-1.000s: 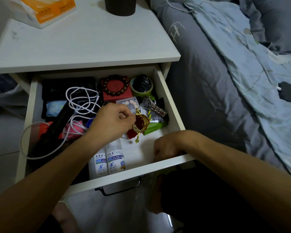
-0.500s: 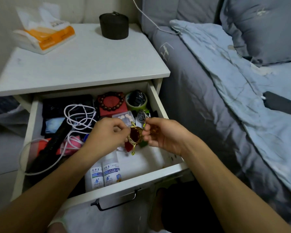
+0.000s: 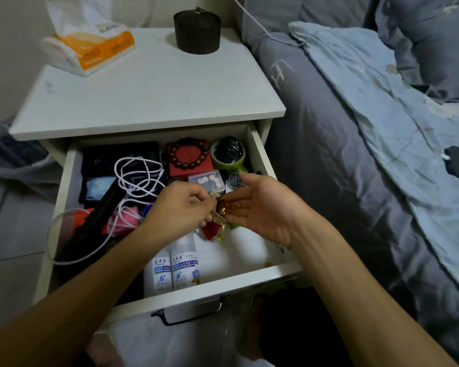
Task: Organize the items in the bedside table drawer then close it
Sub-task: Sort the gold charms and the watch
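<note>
The white bedside drawer point(image 3: 217, 283) stands pulled open. Over its middle, my left hand point(image 3: 180, 207) pinches the gold drawstring of a small red pouch point(image 3: 213, 230). My right hand point(image 3: 260, 207) meets it from the right, palm up, fingers curled around the pouch's gold-trimmed mouth. Inside lie a tangled white cable point(image 3: 138, 176), a wooden bead bracelet point(image 3: 190, 153) on a red box, a clear dice case point(image 3: 207, 179), a wristwatch point(image 3: 235, 179), a green cup point(image 3: 228, 154) holding a black item, and two white bottles point(image 3: 174, 268) at the front.
On the table top point(image 3: 149, 96) sit a tissue pack point(image 3: 90, 47) and a dark round container point(image 3: 197, 31). A bed with grey and blue bedding point(image 3: 368, 128) presses close on the right. A black handle point(image 3: 191, 311) hangs on the drawer front.
My right hand left the drawer's front edge and came up to the pouch, joining my left hand on it. The pouch rose slightly, and the view tilted upward.
</note>
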A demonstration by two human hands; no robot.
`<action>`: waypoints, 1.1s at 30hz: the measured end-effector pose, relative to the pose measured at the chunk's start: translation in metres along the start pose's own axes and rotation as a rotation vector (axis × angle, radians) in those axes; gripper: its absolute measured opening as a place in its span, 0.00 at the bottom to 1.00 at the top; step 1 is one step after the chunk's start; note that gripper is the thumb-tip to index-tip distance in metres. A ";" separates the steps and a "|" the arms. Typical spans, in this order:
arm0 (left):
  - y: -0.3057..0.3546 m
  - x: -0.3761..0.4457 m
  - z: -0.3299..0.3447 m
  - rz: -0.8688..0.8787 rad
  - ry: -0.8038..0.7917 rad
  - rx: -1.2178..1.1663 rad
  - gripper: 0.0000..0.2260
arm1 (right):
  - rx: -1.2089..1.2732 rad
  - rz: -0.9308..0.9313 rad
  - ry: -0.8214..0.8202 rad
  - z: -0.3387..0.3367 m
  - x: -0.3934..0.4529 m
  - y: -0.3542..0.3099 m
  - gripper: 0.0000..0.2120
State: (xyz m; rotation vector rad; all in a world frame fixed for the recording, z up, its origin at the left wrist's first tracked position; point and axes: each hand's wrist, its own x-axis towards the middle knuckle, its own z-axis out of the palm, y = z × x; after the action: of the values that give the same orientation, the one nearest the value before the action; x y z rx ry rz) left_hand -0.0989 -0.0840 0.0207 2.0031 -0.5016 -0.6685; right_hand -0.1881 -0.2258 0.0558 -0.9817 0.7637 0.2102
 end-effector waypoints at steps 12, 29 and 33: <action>-0.001 -0.010 0.002 0.121 -0.066 0.309 0.08 | -1.530 -0.278 0.027 -0.022 0.017 0.015 0.08; 0.001 -0.010 -0.006 0.216 -0.090 0.405 0.07 | -2.169 0.250 -0.271 -0.022 0.028 0.033 0.13; 0.000 -0.011 -0.007 0.208 -0.094 0.393 0.08 | -2.169 0.274 -0.261 -0.020 0.025 0.034 0.12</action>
State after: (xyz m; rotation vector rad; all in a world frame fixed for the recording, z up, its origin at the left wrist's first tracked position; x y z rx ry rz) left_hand -0.1027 -0.0727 0.0265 2.2470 -0.9435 -0.5681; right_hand -0.1961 -0.2269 0.0103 -2.7430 0.1300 1.5697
